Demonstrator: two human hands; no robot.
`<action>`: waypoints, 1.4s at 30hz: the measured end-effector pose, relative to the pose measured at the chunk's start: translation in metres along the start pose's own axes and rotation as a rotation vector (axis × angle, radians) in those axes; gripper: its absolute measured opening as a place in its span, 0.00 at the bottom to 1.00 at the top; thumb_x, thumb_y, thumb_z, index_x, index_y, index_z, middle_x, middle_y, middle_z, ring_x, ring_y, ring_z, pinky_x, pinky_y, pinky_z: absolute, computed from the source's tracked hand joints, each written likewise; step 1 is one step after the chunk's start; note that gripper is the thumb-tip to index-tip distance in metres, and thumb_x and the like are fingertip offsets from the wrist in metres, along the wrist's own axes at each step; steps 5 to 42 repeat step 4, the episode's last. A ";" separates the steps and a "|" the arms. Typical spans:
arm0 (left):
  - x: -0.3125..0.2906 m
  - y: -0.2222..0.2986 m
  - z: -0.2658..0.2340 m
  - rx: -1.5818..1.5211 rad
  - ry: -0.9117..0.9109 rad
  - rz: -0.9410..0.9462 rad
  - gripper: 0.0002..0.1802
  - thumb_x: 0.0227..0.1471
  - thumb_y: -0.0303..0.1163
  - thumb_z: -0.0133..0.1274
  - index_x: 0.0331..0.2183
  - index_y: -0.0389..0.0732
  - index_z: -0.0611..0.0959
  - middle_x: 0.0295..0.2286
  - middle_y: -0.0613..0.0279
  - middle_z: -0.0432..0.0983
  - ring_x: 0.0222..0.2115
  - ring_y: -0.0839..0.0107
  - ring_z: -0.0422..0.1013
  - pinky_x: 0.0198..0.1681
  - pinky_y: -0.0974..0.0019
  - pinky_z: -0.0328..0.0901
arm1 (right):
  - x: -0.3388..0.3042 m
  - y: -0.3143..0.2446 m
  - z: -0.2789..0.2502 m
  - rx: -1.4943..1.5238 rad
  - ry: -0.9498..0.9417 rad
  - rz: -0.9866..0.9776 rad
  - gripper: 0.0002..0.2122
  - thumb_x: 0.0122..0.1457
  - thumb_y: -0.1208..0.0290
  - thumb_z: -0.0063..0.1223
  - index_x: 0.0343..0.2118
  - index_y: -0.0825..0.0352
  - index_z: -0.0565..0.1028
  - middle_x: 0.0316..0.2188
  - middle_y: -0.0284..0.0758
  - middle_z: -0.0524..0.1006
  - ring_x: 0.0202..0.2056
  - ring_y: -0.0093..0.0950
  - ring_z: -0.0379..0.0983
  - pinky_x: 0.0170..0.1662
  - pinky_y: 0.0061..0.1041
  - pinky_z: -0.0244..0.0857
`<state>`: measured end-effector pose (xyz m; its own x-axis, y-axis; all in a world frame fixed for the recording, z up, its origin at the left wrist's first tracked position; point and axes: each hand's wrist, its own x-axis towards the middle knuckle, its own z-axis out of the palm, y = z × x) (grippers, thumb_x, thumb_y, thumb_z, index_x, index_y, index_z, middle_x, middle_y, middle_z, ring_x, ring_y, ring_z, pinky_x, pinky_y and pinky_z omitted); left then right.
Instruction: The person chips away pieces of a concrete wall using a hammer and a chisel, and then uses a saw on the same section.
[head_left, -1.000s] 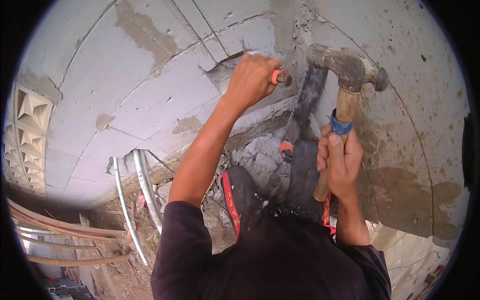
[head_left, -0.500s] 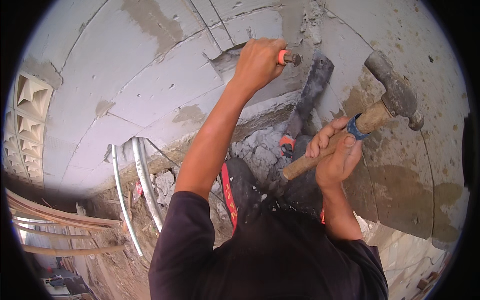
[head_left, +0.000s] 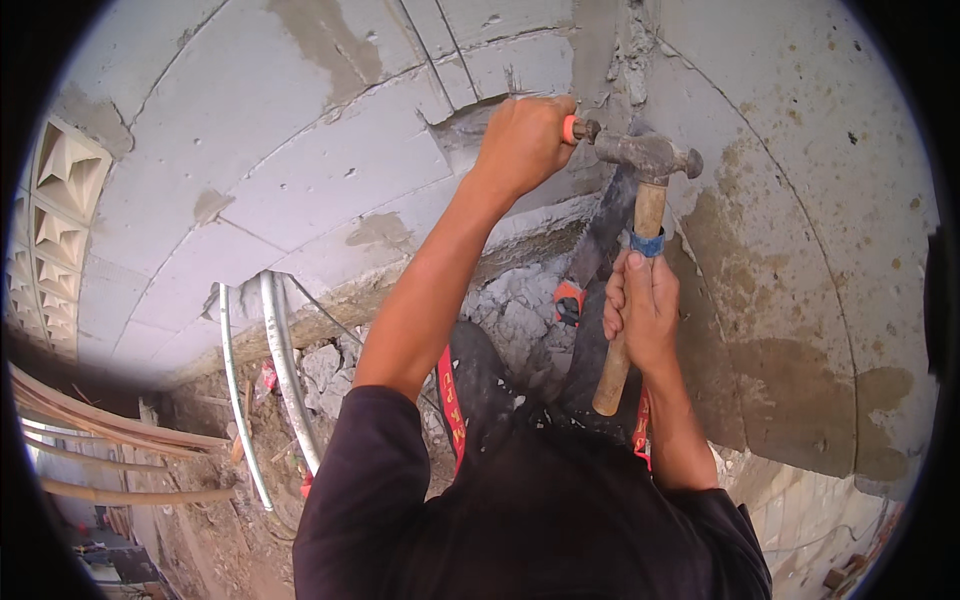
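Note:
My left hand (head_left: 525, 145) is closed around a chisel with an orange grip (head_left: 571, 129); its metal striking end points right, and its blade is hidden by the hand and the wall recess (head_left: 468, 130). In my right hand (head_left: 645, 305) is the wooden handle of a ball-peen hammer (head_left: 650, 205), wrapped with a blue band below the head. The hammer's head is at the chisel's striking end; whether they touch I cannot tell. Behind the hammer a hand saw (head_left: 602, 225) with an orange and black handle leans in the corner, next to my legs.
Grey block walls (head_left: 320, 190) meet at the corner ahead. Broken rubble (head_left: 520, 310) lies at the wall's foot. Left of my arm, pale conduits (head_left: 278, 340) rise out of a hole in the wall. Curved wooden strips (head_left: 120, 425) and patterned vent blocks (head_left: 62, 210) are at the far left.
My right hand has swung the hammer left, from out at the right to the chisel's end. My left hand still grips the chisel at the recess.

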<state>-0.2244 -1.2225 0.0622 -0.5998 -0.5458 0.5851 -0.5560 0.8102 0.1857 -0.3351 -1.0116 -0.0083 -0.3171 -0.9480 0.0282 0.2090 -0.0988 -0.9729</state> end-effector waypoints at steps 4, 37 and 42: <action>-0.056 0.023 0.005 -0.127 0.001 -0.113 0.12 0.45 0.34 0.63 0.24 0.41 0.75 0.24 0.49 0.78 0.28 0.47 0.76 0.33 0.48 0.67 | -0.034 0.058 -0.001 0.098 0.143 -0.072 0.15 0.72 0.56 0.38 0.39 0.65 0.64 0.19 0.31 0.64 0.12 0.19 0.61 0.14 0.21 0.60; -0.056 0.023 0.005 -0.127 0.001 -0.113 0.12 0.45 0.34 0.63 0.24 0.41 0.75 0.24 0.49 0.78 0.28 0.47 0.76 0.33 0.48 0.67 | -0.034 0.058 -0.001 0.098 0.143 -0.072 0.15 0.72 0.56 0.38 0.39 0.65 0.64 0.19 0.31 0.64 0.12 0.19 0.61 0.14 0.21 0.60; -0.056 0.023 0.005 -0.127 0.001 -0.113 0.12 0.45 0.34 0.63 0.24 0.41 0.75 0.24 0.49 0.78 0.28 0.47 0.76 0.33 0.48 0.67 | -0.034 0.058 -0.001 0.098 0.143 -0.072 0.15 0.72 0.56 0.38 0.39 0.65 0.64 0.19 0.31 0.64 0.12 0.19 0.61 0.14 0.21 0.60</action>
